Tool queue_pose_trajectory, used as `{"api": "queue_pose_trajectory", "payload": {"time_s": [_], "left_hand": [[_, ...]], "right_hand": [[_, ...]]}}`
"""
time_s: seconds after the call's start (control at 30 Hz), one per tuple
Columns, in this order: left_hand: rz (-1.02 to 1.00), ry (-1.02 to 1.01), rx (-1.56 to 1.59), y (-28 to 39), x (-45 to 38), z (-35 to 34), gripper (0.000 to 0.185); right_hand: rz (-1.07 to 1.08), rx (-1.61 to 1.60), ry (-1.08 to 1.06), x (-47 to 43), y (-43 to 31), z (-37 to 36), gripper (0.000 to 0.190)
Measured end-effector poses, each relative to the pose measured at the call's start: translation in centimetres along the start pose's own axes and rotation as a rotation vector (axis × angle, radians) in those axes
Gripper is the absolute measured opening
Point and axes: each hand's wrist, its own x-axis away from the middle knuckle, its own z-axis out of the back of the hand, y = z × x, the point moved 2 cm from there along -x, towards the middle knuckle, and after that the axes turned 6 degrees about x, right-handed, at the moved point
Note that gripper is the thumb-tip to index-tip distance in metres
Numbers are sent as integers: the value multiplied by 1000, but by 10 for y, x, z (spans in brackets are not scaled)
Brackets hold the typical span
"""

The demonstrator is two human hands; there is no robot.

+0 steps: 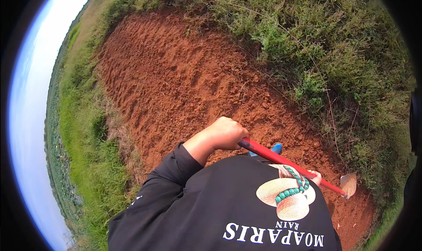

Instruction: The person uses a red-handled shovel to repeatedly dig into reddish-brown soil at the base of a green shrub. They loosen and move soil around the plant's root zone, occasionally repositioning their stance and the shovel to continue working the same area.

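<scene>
A hoe with a red handle [278, 159] slants across the front of my body, down to the right. My left hand [227, 133] is closed around the dark upper end of the handle. Lower down, my right hand [316, 177] grips the same handle, and much of it is hidden behind my black shirt. The metal hoe blade [349, 184] is at the far right, by the border of the bare red soil [184, 83]. Whether the blade touches the ground, I cannot tell.
A blue boot [277, 148] shows on the loose soil below the handle. Dense weeds [329, 53] border the soil on the right, with a long thin dry stem [316, 65] across them. Tall green grass [85, 152] grows along the left.
</scene>
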Motion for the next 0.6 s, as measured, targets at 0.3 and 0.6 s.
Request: {"api": "queue_pose_trajectory", "payload": {"time_s": [0.3,0.6], "left_hand": [[94,54,-213,35,113,89,26],[312,48,288,-18,92,25,42]], "right_hand": [[-311,65,-311,71,114,-134,16],[-202,96,-322,76,91,-77,13]]}}
